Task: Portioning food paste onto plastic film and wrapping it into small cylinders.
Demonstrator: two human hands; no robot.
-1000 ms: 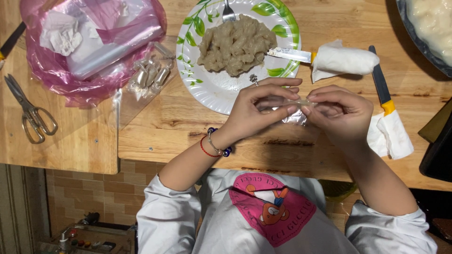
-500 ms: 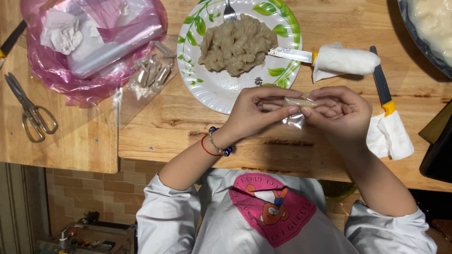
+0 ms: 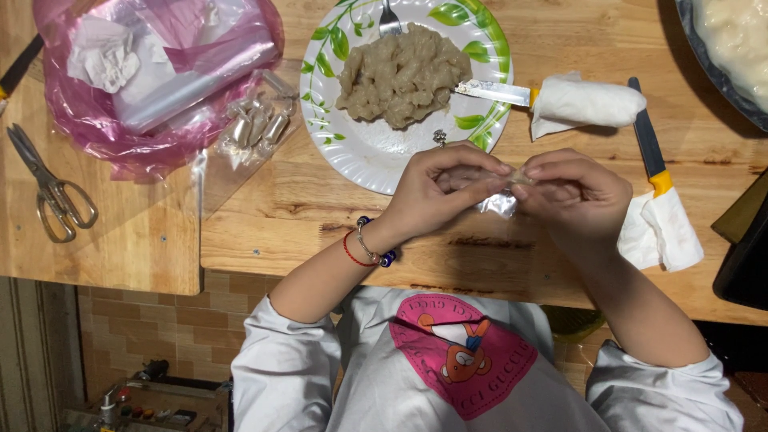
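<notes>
Wrapper [image 3: 502, 204] of clear film with a small piece sat pinched between your left hand [image 3: 436, 196] and right hand [image 3: 576, 196], both grips narrow, long axis left-right, over the bench [image 3: 320, 232] just below the plate [image 3: 360, 152].

White long-sleeved top, sleeves pushed up past elbows, round pink patch with small cartoon figure on chest. Left hand [image 3: 436, 192]: thin red string bracelet plus chain bracelet with dark blue beads at wrist. Right hand [image 3: 578, 196]: bare wrist
</notes>
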